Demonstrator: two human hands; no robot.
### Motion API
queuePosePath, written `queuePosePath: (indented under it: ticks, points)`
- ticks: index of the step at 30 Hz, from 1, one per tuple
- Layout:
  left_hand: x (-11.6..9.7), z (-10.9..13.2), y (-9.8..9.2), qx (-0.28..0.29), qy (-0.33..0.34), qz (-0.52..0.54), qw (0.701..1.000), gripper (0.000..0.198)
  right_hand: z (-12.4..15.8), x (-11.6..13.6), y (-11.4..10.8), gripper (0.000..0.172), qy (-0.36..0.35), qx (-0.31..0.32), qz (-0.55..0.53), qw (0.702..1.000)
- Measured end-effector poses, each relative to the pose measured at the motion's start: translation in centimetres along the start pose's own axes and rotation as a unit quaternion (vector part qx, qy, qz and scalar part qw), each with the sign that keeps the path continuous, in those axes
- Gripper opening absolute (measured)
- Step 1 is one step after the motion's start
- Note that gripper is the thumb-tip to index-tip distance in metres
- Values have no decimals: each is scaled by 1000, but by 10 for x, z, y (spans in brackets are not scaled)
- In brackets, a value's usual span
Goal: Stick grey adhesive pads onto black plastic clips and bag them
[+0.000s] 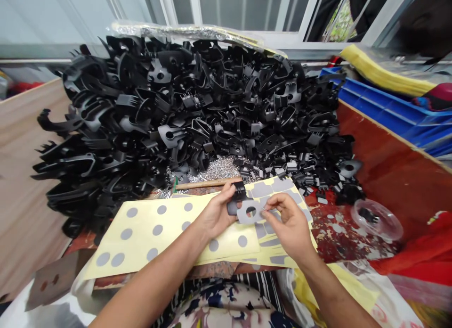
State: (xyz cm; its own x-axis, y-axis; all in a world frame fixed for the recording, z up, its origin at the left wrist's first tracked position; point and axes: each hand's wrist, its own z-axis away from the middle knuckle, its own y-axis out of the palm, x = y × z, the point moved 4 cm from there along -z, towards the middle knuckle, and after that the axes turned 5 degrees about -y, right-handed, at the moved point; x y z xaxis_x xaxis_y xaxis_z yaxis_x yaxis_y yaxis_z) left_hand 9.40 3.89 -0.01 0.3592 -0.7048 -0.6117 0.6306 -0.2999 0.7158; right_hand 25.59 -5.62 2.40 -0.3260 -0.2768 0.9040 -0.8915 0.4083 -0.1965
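My left hand (pixel 219 214) is closed on a black plastic part (pixel 240 190) with comb-like teeth at its top. Between the thumb and fingers of my right hand (pixel 285 220) is the right edge of a grey sticker (pixel 247 213) with a round hole. The sticker lies over the front of the black part; whether it is stuck there I cannot tell. Under both hands are yellow backing sheets, one with grey round stickers (pixel 157 230), another with larger grey cut shapes (pixel 263 190).
A tall heap of black plastic parts (pixel 197 106) fills the back. Before it lie small metal pins (pixel 226 168) and a wooden-handled tool (pixel 208 183). A clear round tub (pixel 377 219) stands at right, below a blue crate (pixel 388 109). A wooden board (pixel 28 163) walls the left.
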Motion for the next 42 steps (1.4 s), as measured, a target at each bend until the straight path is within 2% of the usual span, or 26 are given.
queuePosePath:
  ticks: [4, 9, 14, 25, 37, 42]
  points:
    - [6, 16, 3, 9, -8, 36, 999, 39, -3, -23, 16, 14, 26, 14, 1, 1000]
    - [9, 18, -1, -22, -10, 38, 999, 33, 2, -26, 22, 17, 28, 46, 8, 998]
    - [11, 18, -2, -12, -11, 43, 999, 33, 2, -30, 20, 11, 1, 26, 29, 999]
    - [14, 17, 2, -11, -9, 76, 997, 32, 5, -25, 25, 7, -51, -7, 88, 995]
    - [16, 16, 1, 0, -7, 72, 997, 35, 4, -20, 27, 4, -50, -1, 101, 994]
    - [15, 22, 3, 4, 3, 55, 998, 40, 3, -8, 28, 5, -91, 4, 138, 986]
